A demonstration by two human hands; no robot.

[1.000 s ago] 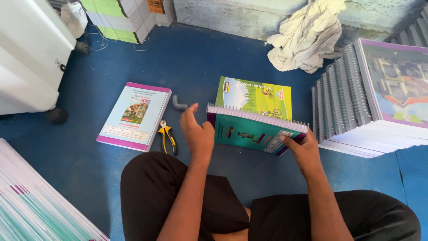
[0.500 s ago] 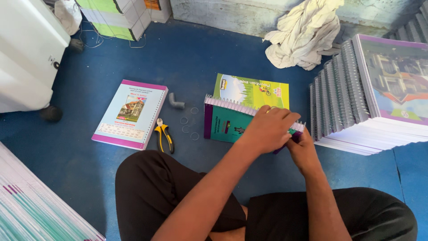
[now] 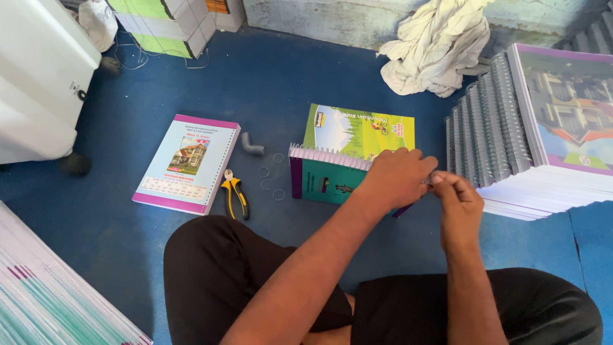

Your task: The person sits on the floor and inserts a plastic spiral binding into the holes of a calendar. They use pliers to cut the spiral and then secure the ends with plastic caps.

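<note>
Head view, hands: the left hand (image 3: pixel 397 177) lies curled over the right end of the teal notebook (image 3: pixel 325 182), fingers closed around its spiral edge. The right hand (image 3: pixel 454 195) is just beside it, thumb and finger pinched together on something very small at the coil end; what exactly is pinched I cannot tell.
Head view, notebook: it stands on its long edge on the blue floor (image 3: pixel 274 83), in front of the person's knees, the white spiral (image 3: pixel 329 156) at the top. It leans against a green notebook (image 3: pixel 357 131) that lies flat behind it.
Head view, tools: yellow pliers (image 3: pixel 235 195) lie on the floor left of the teal notebook, untouched. Beside them lie a few small rings (image 3: pixel 279 193) and a grey piece (image 3: pixel 253 147).
Head view, around: a purple-edged notebook (image 3: pixel 186 163) lies flat farther left. A big stack of bound notebooks (image 3: pixel 543 128) stands at the right, a white cloth (image 3: pixel 437 48) behind it.
How to do it well: in my judgement, the left hand should keep the notebook steady and upright, so the coil does not turn while the right hand works at its end. The pinch should stay close to the last loop, with small movements, not to bend the other loops.
</note>
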